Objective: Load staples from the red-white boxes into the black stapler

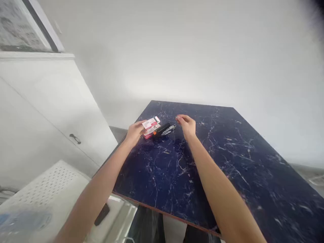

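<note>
My left hand is closed on a small red-and-white cardboard box, whose dark open end points right. A second red-and-white box lies just below it, close to my fingers. Beside the boxes rests a black object with an orange patch, and slim silvery metal pieces stick out at its right; their exact kind is unclear. To the right, my right hand is raised a little over the table, thumb and fingers pinched together. Something tiny and pale shows at the fingertips, too small to name.
Both forearms reach over a dark blue marble-patterned table, which stands near a white wall. On the left are a white door with a dark handle and a white perforated surface. A dark phone-like object lies below my left forearm.
</note>
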Demonstrator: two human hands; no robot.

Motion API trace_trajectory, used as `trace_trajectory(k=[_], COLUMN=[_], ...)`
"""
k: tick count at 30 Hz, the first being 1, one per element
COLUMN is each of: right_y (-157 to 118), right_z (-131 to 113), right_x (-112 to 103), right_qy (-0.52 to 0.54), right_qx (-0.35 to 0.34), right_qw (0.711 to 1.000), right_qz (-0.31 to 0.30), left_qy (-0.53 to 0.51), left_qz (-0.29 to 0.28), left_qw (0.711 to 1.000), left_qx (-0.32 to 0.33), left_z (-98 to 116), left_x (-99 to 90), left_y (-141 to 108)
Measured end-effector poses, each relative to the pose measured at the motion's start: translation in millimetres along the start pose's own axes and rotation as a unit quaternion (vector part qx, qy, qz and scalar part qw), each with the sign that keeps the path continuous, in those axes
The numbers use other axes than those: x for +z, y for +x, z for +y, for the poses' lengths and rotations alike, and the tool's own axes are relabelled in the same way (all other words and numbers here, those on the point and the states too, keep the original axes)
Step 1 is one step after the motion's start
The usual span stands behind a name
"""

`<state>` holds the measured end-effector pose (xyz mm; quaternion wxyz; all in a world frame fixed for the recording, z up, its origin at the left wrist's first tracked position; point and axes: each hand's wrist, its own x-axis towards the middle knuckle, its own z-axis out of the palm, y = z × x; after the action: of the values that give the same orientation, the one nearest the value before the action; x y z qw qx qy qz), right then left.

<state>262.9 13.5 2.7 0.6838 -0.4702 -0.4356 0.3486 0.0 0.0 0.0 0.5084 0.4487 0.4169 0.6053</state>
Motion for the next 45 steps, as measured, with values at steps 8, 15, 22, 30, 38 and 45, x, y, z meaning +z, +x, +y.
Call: trace_trajectory(k=[8, 15, 22, 30, 38, 45], right_y=[-6.3, -10.2, -20.7, -29.4, -19.2, -32.1], right_z=[-58.7, -46.7, -50.5, -48.9, -52.4, -57.8], right_x=[28.6, 29.6, 35.3, 44.7, 33.4, 44.2], right_qy=[-0.120, -0.181, -0.231, -0.266, -0.108, 0.097], right_qx=[-0.066, -0.034, -0.098, -0.121, 0.073, 0.195], right_qw=[0.966, 0.962, 0.950, 0.946, 0.965, 0.956], right_qz=[-0.218, -0.203, -0.187, -0.137, -0.229, -0.195], left_qy=[0.053, 0.046, 0.003, -0.067, -0.113, -0.146], left_qz=[0.015, -0.002, -0.033, -0.027, -0.093, -0.095], left_qw=[0.995, 0.996, 0.998, 0.997, 0.988, 0.983], left_qx=[0.087, 0.072, 0.046, 0.014, -0.042, -0.052], left_z=[-9.2, -8.8, -10.1, -11.8, -4.4, -1.5], left_x=[7.7, 4.1, 11.9, 18.6, 17.4, 24.0], left_y=[-7.9, -6.5, -13.0, -18.2, -21.3, -29.6])
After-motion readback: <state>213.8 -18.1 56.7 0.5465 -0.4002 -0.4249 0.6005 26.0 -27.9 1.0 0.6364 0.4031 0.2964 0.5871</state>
